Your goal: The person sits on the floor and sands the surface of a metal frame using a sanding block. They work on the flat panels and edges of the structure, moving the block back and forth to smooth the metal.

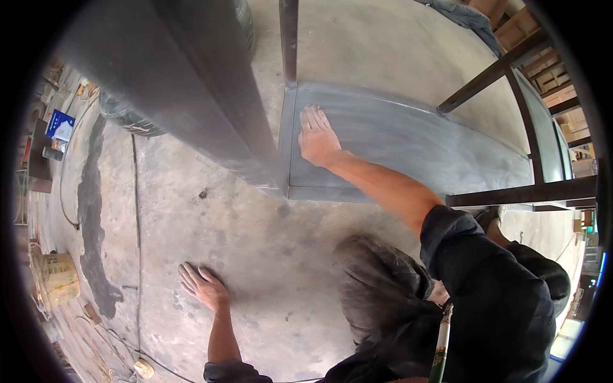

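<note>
A flat grey panel (pixel 408 137), streaked with pale dust, forms the low base of a dark metal frame. My right hand (pixel 318 135) lies palm down near the panel's left end, fingers stretched out and whitened with dust. Whether anything thin is under that palm is hidden. On the concrete floor (pixel 255 255), my left hand (pixel 204 287) rests flat with its fingers spread, holding nothing. A tall dark grey upright panel (pixel 191 83) rises at the base's left edge, close to my right hand.
Dark frame bars (pixel 523 191) stand on the right, near my right arm. A cable (pixel 136 191) runs along the floor at left, beside a dark patch (pixel 92 223). Farther left are a stained bucket (pixel 59 277) and a blue-and-white box (pixel 60 126). A white-and-green stick (pixel 442 341) juts up at the bottom.
</note>
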